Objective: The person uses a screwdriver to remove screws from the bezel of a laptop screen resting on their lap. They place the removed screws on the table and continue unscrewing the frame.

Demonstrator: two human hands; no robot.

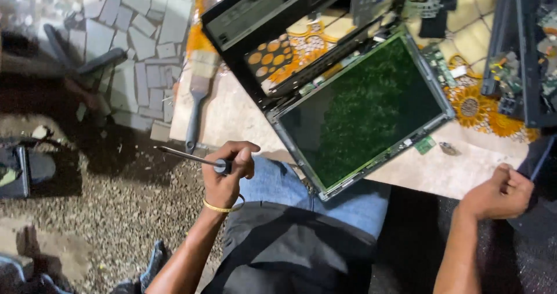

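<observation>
Head view: we see the bare laptop screen panel (362, 111) lying face up on the bench (464, 172), one corner overhanging the near edge above our knee, its far edge touching the black laptop lid frame (255, 33) it seems to have come out of. Our left hand (227, 166) has its fingers clenched round the handle of a screwdriver (191, 156), shaft pointing out left over the gravel floor (116, 201), well clear of the glass; wrist bent, forearm coming up from below, gold bangle (220, 208) at the wrist. Our right hand (500, 192) sits at the bench's right edge, fingers curled in a loose fist; we cannot tell whether it grips anything. A small green board piece (425, 144) lies just beside the panel's lower right edge. Judgement: for working on the panel we'd keep the tip off the screen face, steady the frame with the free hand, and slide the overhanging corner back onto the bench first. A paintbrush (200, 91) rests on the bench's left end; more stripped circuit boards (510, 79) at the right.
</observation>
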